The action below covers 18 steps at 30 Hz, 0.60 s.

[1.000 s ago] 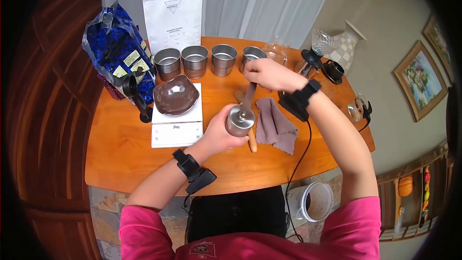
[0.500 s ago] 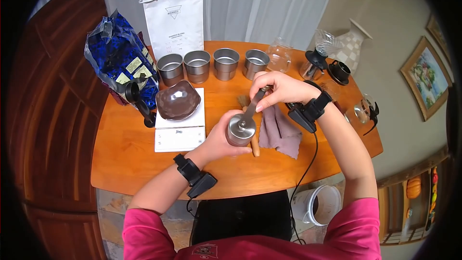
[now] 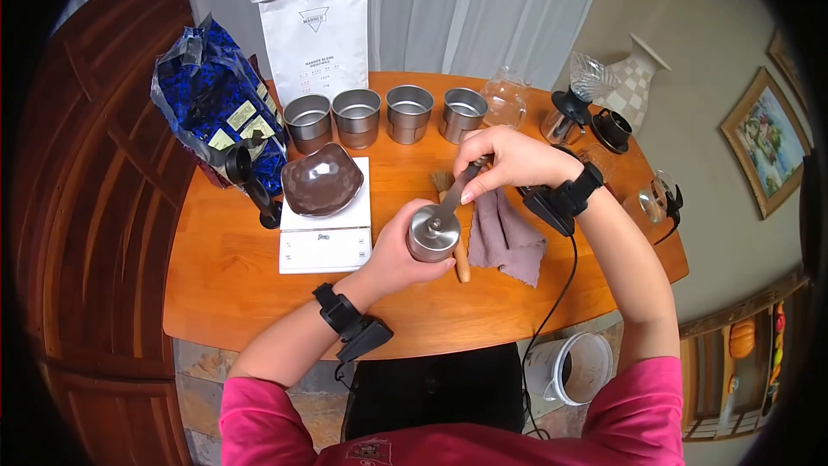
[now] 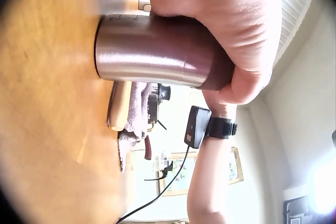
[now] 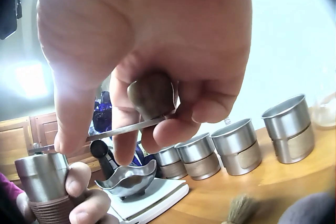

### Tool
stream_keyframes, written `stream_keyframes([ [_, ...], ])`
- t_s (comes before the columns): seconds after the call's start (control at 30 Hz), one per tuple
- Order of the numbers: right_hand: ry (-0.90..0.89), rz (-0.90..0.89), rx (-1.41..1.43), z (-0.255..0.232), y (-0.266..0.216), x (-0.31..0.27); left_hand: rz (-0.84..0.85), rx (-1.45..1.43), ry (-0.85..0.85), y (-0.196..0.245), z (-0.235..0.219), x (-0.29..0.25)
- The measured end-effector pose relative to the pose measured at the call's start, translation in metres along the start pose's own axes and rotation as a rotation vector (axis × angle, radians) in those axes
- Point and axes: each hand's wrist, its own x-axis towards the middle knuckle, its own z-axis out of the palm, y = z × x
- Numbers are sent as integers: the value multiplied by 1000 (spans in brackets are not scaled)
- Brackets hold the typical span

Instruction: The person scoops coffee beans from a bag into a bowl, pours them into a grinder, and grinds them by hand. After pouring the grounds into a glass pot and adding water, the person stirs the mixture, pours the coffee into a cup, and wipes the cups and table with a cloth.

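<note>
Since a second ago our right hand (image 3: 509,160), fingers curled round the knob (image 5: 152,94) of the crank (image 3: 454,193), has swung nearer us, so we judge grinding is underway, while our left hand (image 3: 398,257) grips the grinder (image 3: 431,233) above the table (image 3: 224,276).

We see bare table (image 3: 259,302) at 6 o'clock of the grinder (image 3: 432,235); the scale (image 3: 325,238) blocks 9, the cups (image 3: 410,112) crowd 12, the cloth (image 3: 507,237) and brush (image 3: 454,229) lie at 3
</note>
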Motion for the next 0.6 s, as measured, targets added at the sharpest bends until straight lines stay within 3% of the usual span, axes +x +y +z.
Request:
stream_keyframes([
  [0.2, 169, 18, -68, 7, -9, -18, -37, -33, 45, 3, 5, -2],
  [0.37, 290, 156, -158, 19, -18, -36, 13, 21, 69, 4, 7, -2],
  [0.5, 394, 280, -160, 36, -31, -55, -41, 18, 95, 7, 9, -3],
  [0.6, 519, 243, -157, 52, -44, -65, -19, 64, 119, 8, 10, -3],
])
